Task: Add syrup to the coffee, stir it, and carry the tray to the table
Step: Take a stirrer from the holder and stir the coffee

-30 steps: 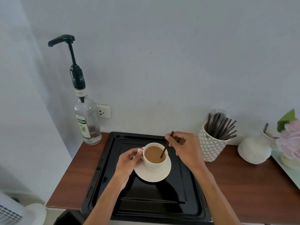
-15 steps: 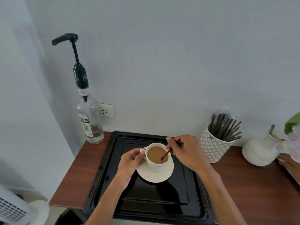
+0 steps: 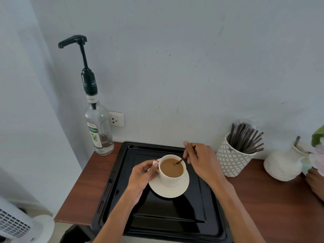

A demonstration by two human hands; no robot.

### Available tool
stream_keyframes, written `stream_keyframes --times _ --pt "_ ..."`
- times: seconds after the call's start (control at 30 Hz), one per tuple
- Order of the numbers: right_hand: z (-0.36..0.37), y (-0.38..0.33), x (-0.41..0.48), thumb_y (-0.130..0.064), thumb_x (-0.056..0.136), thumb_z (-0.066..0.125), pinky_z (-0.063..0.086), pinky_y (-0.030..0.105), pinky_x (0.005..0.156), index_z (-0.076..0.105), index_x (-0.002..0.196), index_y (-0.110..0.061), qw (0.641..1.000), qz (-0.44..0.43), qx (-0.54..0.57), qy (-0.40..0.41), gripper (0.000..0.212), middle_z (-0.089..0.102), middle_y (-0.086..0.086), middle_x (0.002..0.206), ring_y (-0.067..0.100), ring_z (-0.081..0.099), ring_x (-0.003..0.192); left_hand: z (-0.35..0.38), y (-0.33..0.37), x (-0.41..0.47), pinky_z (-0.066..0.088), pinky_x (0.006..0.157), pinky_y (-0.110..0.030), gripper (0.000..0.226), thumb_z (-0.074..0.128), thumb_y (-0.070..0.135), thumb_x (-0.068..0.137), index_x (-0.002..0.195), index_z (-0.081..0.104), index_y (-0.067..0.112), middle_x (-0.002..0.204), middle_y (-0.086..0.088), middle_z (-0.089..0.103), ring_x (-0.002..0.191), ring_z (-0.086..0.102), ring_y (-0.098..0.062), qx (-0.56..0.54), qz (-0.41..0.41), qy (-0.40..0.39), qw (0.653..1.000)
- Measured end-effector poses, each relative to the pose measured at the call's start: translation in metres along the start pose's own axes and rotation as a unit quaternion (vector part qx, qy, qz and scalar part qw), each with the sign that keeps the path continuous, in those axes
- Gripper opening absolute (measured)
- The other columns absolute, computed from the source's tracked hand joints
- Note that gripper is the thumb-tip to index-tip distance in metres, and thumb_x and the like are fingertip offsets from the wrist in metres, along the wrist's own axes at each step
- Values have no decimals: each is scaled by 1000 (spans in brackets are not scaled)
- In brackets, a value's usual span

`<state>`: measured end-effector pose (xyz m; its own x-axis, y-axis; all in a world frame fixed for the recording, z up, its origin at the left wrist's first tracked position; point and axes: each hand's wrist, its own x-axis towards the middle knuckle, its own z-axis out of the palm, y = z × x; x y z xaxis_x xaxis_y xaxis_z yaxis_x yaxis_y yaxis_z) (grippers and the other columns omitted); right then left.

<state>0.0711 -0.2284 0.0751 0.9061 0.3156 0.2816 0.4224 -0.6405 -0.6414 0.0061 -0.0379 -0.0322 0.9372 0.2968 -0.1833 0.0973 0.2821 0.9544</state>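
Note:
A white cup of milky coffee stands on a white saucer in the middle of a black tray. My left hand pinches the cup's handle on its left side. My right hand holds a thin brown stir stick whose lower end dips into the coffee near the cup's far right rim. A clear syrup bottle with a tall black pump stands left of the tray against the wall.
A patterned white pot full of brown stir sticks stands right of the tray. Further right are a white jug and pink flowers. Another person's hand rests at the right edge. A white fan stands on the floor below left.
The stick's tip has swung from the cup's near right toward its far right rim as my right hand moved. My left hand stays on the handle. The camera has shifted slightly.

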Motion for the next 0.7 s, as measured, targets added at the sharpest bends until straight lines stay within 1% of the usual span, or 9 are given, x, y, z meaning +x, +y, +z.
stream_keyframes --times 0.1,0.13,0.23,0.33,0.4,0.47,0.53,0.63,0.7 --pt "-6 5 -4 -46 106 38 39 18 55 62 57 -21 1000 14 6 6 59 62 -14 50 3 59 50 -1 -1 2 48 108 -57 11 73 20 91 97 83 18 106 -12 81 112 71 -37 2 -9 5 1000" --pt "-5 6 -6 -46 106 36 38 15 54 61 56 -21 1000 17 22 -3 61 63 -11 50 4 58 47 -1 -2 2 49 108 -57 11 72 18 93 97 83 17 106 -12 81 112 71 -37 3 -11 6 1000" --pt "4 3 -11 -49 106 34 42 17 49 62 59 -15 993 35 105 -35 64 65 7 53 7 53 40 -1 -2 3 48 108 -57 12 72 19 93 99 82 16 107 -13 80 112 70 -37 2 -13 7 1000" --pt "17 -4 -10 -49 105 37 42 18 44 63 65 -10 985 56 163 -32 62 67 10 55 18 58 41 -2 -3 3 48 108 -58 14 72 20 92 100 82 15 107 -14 80 112 70 -38 3 -10 4 1000" --pt "19 -6 -7 -48 106 37 45 20 45 62 66 -12 988 50 146 -11 60 67 8 56 20 61 42 -1 -3 3 48 109 -58 18 74 24 88 101 81 13 108 -15 80 112 70 -39 -3 -8 0 1000" --pt "16 -4 -3 -47 106 36 51 27 48 60 65 -13 995 34 93 15 58 66 6 54 18 62 42 -2 -2 3 48 109 -57 22 75 26 85 101 81 12 108 -16 80 113 70 -39 -8 -6 2 1000" --pt "8 2 -2 -47 106 35 54 31 52 58 64 -15 998 29 51 32 58 65 6 53 15 61 41 -3 -3 4 48 109 -57 16 73 19 90 101 81 11 108 -16 80 113 69 -40 -12 -10 3 1000" --pt "-1 10 -6 -48 105 34 46 22 49 57 60 -15 998 44 36 33 60 64 6 49 10 59 39 -3 -4 5 48 109 -57 13 70 14 94 101 81 11 107 -16 80 113 69 -40 -12 -12 5 1000" --pt "-1 11 -10 -48 106 35 42 15 46 57 59 -15 996 55 70 7 61 66 8 51 10 58 38 -3 -4 5 48 109 -56 12 71 15 94 99 81 13 106 -14 80 112 70 -39 -9 -12 4 1000"
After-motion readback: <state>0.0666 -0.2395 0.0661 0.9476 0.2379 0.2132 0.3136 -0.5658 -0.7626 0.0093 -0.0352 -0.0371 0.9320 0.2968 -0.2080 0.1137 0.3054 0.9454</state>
